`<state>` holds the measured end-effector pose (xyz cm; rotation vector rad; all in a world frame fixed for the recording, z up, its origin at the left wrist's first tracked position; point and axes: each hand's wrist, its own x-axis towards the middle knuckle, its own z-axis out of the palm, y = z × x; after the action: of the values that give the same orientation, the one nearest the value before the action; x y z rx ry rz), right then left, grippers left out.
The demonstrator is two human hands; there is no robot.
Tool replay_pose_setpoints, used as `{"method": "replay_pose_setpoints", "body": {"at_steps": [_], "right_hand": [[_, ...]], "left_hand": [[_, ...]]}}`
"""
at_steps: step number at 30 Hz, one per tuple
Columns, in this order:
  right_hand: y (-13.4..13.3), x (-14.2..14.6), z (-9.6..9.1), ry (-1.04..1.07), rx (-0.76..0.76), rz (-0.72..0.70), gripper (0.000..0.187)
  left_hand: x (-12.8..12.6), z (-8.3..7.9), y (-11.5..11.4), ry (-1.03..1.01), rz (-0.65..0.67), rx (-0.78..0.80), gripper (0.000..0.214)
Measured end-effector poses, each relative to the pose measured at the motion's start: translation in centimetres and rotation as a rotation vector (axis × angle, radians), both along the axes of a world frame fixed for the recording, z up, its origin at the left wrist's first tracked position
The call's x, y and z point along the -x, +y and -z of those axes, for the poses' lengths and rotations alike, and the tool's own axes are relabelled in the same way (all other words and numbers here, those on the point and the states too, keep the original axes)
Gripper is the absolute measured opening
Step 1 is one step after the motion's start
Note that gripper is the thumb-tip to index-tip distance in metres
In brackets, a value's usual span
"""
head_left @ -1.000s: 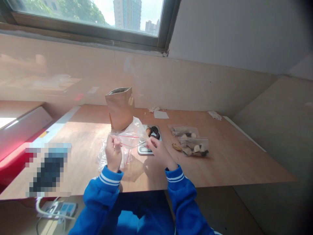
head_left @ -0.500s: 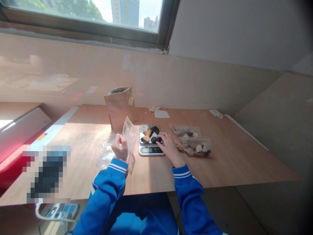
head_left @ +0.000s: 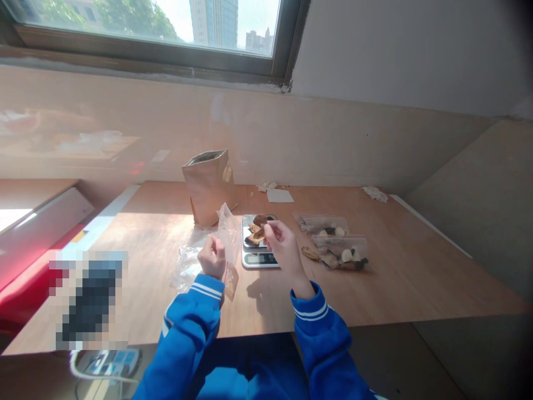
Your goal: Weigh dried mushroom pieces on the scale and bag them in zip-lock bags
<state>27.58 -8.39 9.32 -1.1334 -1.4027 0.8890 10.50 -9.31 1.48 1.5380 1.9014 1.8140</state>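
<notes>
A dark dried mushroom piece (head_left: 260, 220) is held at the fingertips (head_left: 270, 227) of the right hand (head_left: 283, 245), apparently pinched by its edge between thumb and forefinger, other fingers loosely curled, just above a digital kitchen scale (head_left: 255, 260). The piece looks light, dry and brittle, so the edge is the place to hold it, with a gentle pinch. The left hand (head_left: 212, 258) is closed on a clear zip bag (head_left: 229, 236), which stands slightly tilted just left of the scale. The bag looks thin, soft and slippery; its upper edge is the easiest hold. Can't tell which end is the mouth. More dried mushroom pieces (head_left: 255, 236) lie on the scale. To the right are two filled zip bags (head_left: 340, 253) and a loose dried piece (head_left: 310, 253) on the wooden table (head_left: 400, 278). A crumpled plastic bag (head_left: 187, 268) lies under the left hand, and a kraft paper pouch (head_left: 209, 189) stands behind.
</notes>
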Motion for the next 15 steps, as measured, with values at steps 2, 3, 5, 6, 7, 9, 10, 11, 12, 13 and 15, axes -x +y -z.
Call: {"method": "replay_pose_setpoints", "body": {"at_steps": [2,3,5,6,7,9,10,11,12,13,15], "right_hand": [[-0.5,2.1,-1.0,0.040,0.021,-0.056,0.029],[-0.7,3.0,-1.4,0.024,0.020,-0.070,0.029],[-0.8,4.2,-1.8,-0.039,0.006,-0.096,0.026],[-0.8,4.5,-1.9,-0.070,-0.002,-0.110,0.026],[-0.8,4.6,-1.9,-0.096,-0.012,-0.120,0.026],[-0.5,4.2,-1.8,-0.132,-0.037,-0.094,0.026],[-0.3,3.7,-1.6,-0.149,-0.056,-0.059,0.026],[0.0,3.1,-1.3,-0.170,-0.081,-0.018,0.026],[0.3,2.5,-1.0,-0.197,-0.109,0.019,0.025],[0.7,1.8,-0.6,-0.237,-0.138,0.041,0.023],[1.3,0.5,0.5,-0.360,-0.204,0.031,0.020]], "left_hand": [[0.0,0.1,0.0,0.000,0.015,0.000,0.031],[-0.1,0.1,0.0,-0.005,0.022,-0.001,0.031],[-0.1,0.2,0.0,-0.019,0.031,0.001,0.030],[-0.1,0.2,0.0,-0.026,0.032,0.003,0.030],[-0.2,0.2,0.0,-0.033,0.035,0.006,0.030],[-0.2,0.3,0.0,-0.047,0.043,0.008,0.029],[-0.2,0.3,0.0,-0.054,0.046,0.005,0.029],[-0.2,0.4,0.1,-0.061,0.046,-0.001,0.029],[-0.2,0.4,0.1,-0.066,0.046,-0.010,0.030],[-0.3,0.5,0.1,-0.073,0.044,-0.023,0.030],[-0.3,0.6,0.2,-0.087,0.045,-0.055,0.030]]}}
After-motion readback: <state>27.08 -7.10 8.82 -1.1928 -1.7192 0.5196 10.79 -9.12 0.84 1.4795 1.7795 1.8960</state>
